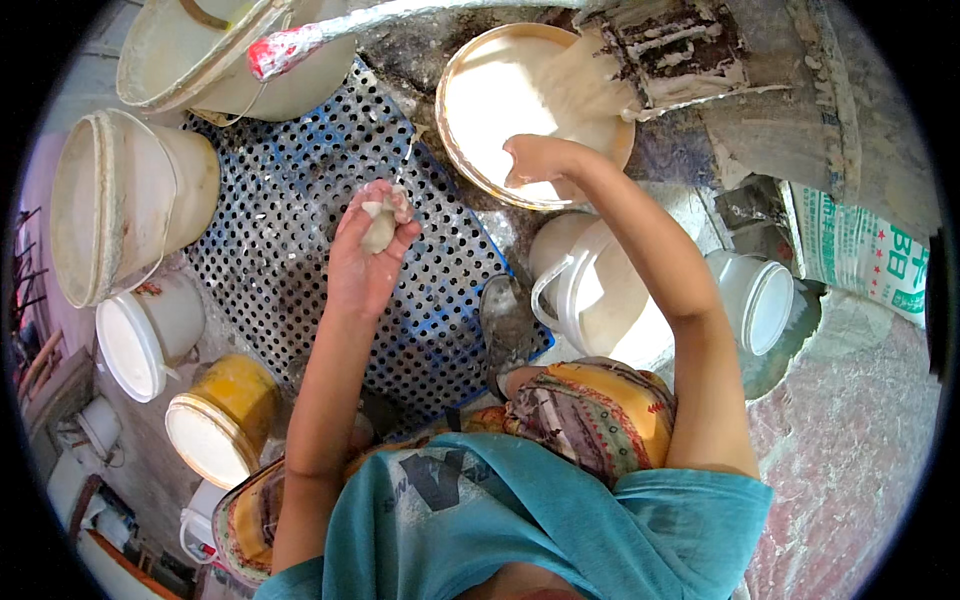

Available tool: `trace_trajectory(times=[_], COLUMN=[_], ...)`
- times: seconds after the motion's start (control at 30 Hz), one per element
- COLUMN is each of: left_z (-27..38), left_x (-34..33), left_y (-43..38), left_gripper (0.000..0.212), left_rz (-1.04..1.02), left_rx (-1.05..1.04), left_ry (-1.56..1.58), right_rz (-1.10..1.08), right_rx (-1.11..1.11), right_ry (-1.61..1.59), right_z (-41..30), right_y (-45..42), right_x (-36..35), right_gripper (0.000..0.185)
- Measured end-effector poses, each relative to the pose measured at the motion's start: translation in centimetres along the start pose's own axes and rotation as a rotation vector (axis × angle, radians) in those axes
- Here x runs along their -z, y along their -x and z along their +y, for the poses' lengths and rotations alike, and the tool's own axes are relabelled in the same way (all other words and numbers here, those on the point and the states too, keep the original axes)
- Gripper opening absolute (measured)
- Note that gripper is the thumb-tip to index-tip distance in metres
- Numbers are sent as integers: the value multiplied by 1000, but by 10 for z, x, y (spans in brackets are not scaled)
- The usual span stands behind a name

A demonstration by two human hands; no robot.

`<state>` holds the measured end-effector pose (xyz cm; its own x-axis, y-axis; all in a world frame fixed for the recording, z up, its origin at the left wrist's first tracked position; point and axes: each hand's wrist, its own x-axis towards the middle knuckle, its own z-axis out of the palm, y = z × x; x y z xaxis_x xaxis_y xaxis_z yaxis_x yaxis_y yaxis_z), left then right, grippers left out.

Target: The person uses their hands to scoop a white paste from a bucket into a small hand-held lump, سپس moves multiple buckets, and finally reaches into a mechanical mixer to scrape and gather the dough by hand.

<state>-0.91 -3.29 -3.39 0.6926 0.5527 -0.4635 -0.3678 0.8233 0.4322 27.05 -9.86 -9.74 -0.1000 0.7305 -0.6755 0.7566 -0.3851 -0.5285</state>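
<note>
Raised above a perforated mat (315, 172), my left hand (367, 255) curls palm up around a small pale lump (379, 229). Whitish wet material coats its fingertips. My right hand (538, 160) reaches into a round bucket (480, 193) of cream-coloured liquid (499, 97). The fingers are hidden below the surface there, so I cannot see whether they hold anything. A stream of the same liquid (592, 79) enters that bucket from a crusted dark outlet (675, 52) at the upper right.
A large tub (277, 90) and a pale bucket (180, 187) stand at left. Below them are a white lidded bucket (176, 311) and a yellow bucket (240, 397). A handled container (570, 247) sits under my right forearm. A red-tipped pole (330, 34) crosses above; a printed sack (855, 240) lies right.
</note>
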Motion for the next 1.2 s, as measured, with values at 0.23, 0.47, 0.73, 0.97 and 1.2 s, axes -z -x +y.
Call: trace_trajectory(times=[0.23, 0.47, 0.73, 0.97, 1.2], left_z=[-2, -7, -9, -12, -14], left_x=[5, -5, 5, 8, 9], left_y=[-1, -1, -3, -8, -15], left_gripper=[19, 19, 21, 22, 22], left_rz=[3, 41, -22, 2, 6], left_rx=[-12, 19, -10, 7, 35], left_ry=[-8, -28, 27, 5, 22], right_rz=[232, 64, 271, 628, 1005], right_rx=[-27, -98, -24, -259, 107], right_ry=[-173, -240, -794, -1116, 330], right_z=[-7, -7, -22, -69, -108], right_y=[16, -17, 25, 99, 138], right_x=[-3, -1, 13, 30, 59], right_gripper=[32, 43, 43, 34, 38])
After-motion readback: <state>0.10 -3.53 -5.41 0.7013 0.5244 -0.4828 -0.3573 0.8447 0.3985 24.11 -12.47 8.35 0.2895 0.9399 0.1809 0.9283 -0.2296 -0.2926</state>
